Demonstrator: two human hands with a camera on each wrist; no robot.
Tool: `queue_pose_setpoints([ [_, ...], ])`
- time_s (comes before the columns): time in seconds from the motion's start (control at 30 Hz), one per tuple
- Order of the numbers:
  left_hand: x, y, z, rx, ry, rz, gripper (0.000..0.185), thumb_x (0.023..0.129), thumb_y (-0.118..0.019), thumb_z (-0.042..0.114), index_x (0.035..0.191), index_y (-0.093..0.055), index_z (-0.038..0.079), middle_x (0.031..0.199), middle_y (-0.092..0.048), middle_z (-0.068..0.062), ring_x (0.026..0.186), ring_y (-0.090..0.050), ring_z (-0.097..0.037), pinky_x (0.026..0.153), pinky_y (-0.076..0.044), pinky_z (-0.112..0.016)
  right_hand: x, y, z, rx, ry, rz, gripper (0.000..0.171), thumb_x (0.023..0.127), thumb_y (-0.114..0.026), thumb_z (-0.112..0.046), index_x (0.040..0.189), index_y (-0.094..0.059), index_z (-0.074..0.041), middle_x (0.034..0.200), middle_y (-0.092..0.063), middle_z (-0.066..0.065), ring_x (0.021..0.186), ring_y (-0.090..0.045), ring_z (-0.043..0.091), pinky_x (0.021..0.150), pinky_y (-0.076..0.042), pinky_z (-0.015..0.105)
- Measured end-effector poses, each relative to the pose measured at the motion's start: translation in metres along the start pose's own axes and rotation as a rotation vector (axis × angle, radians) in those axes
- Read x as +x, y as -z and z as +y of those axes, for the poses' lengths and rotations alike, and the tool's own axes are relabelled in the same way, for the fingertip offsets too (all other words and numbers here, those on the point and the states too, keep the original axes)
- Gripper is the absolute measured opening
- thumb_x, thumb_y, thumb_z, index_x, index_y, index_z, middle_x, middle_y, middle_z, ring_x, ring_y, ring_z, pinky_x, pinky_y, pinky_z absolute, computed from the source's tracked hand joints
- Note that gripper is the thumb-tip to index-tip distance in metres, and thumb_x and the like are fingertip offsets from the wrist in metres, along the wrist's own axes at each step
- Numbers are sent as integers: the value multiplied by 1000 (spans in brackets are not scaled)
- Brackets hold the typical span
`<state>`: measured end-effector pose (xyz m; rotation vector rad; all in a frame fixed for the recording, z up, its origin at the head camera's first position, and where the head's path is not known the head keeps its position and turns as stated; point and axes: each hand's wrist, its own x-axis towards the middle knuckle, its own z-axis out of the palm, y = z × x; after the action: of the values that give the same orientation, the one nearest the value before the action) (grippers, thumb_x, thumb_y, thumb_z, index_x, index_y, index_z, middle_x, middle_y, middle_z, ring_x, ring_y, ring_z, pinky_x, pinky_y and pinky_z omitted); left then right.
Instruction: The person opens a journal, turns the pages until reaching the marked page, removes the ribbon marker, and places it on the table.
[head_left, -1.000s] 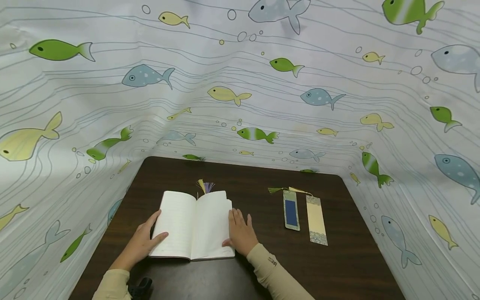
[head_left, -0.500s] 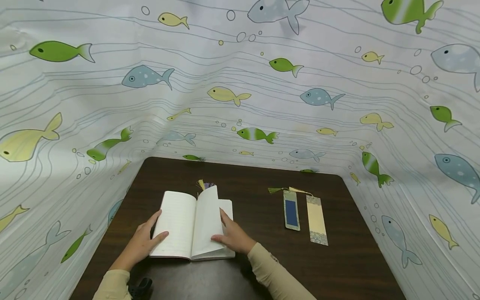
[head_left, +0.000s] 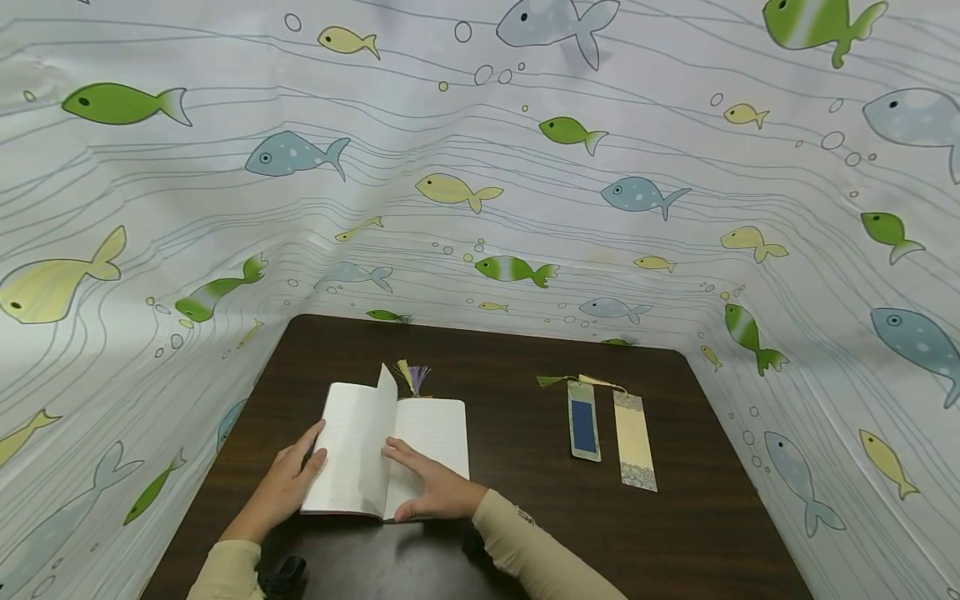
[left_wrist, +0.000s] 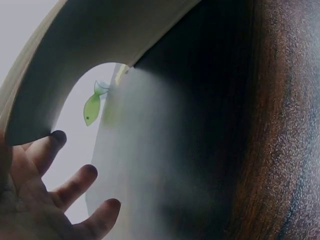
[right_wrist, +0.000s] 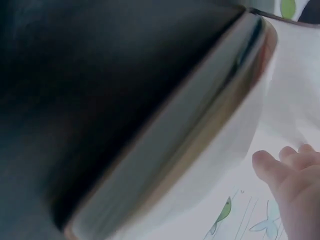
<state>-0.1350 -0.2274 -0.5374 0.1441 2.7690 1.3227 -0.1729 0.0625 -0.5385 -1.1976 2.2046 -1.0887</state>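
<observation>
Fish-patterned cloth [head_left: 525, 192] walled in the dark wooden surface [head_left: 525, 533] on three sides. We found the notebook [head_left: 435, 429] lying open near the front left of that surface, with two small tassels [head_left: 414, 375] poking out beyond its top edge.

Our left hand [head_left: 288, 487] rested on the outer edge of the left page, fingers fairly straight and relaxed, gripping nothing. Our right hand [head_left: 431, 487] lay flat over the lower part of the right page, fingers extended toward the spine, beside a leaf [head_left: 371, 450] that stood part-raised over the middle of the notebook. From the wrist views we could see only blurred paper edges and fingertips [left_wrist: 75, 182], so we could not tell whether any finger was actually touching that leaf.

We judged the notebook to be light and slim, its cover somewhat flexible, and its pages thin, limp and easy to crease or tear. A single leaf looked best taken at its free outer edge or lower corner, lightly, while the other hand steadied the opposite page. The whole notebook would be better lifted by the spine or by both covers together.

To the right, well apart from the notebook, two bookmarks lay side by side: a blue one [head_left: 583, 421] and a cream one [head_left: 634, 440].
</observation>
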Motion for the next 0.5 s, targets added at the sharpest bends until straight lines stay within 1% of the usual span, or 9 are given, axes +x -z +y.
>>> queue_pose_setpoints([
  [0.07,1,0,1,-46,-39,17,55,113,-32,29,157,-27,-5,154,-31,-39,138,-29,-60,105,-26,-77,3,-4,-1,-77,-1,-16,86,92,-74,-36,161,-28,-11,170,-14,7,154,-20,22,120,-27,34],
  [0.1,1,0,2,-71,-57,21,53,113,-28,26,156,-28,-6,153,-31,-40,138,-30,-60,105,-26,-77,4,-6,-2,-117,0,-22,82,93,-75,-31,160,-31,-11,170,-16,8,153,-22,22,119,-29,33],
  [0.17,1,1,3,-110,-77,19,53,114,-23,24,155,-27,-8,153,-29,-41,139,-28,-61,106,-25,-76,7,-11,-3,-194,-2,-39,74,96,-72,-32,157,-37,-12,169,-19,9,153,-24,21,119,-31,35],
  [0.2,1,1,3,-121,-81,18,53,114,-23,25,155,-27,-9,153,-29,-41,139,-27,-61,106,-24,-77,8,-12,-3,-225,-1,-49,71,97,-71,-33,157,-39,-12,168,-20,9,153,-24,20,119,-31,37],
  [0.27,1,2,3,-103,-64,9,56,113,-29,28,156,-26,-7,154,-28,-40,140,-26,-62,105,-24,-78,9,-15,-4,-286,3,-66,67,99,-67,-37,156,-41,-13,168,-22,9,153,-22,19,118,-32,42],
  [0.33,1,2,2,-58,-42,3,62,111,-41,33,157,-26,-5,154,-29,-40,139,-26,-62,102,-26,-80,9,-17,-4,-330,8,-77,65,100,-64,-39,157,-41,-15,168,-22,9,154,-20,18,118,-32,46],
  [0.43,0,1,0,9,-26,-3,74,104,-57,36,158,-24,-3,154,-30,-39,136,-30,-62,99,-30,-80,9,-19,-3,-369,7,-74,63,101,-62,-38,157,-41,-16,167,-24,8,154,-21,17,118,-33,46],
  [0.5,-1,0,-1,19,-28,-3,78,102,-61,36,158,-23,-3,155,-30,-38,136,-31,-62,98,-32,-80,8,-18,-1,-393,-7,-59,62,101,-63,-36,156,-42,-15,166,-26,8,153,-24,19,118,-33,45],
])
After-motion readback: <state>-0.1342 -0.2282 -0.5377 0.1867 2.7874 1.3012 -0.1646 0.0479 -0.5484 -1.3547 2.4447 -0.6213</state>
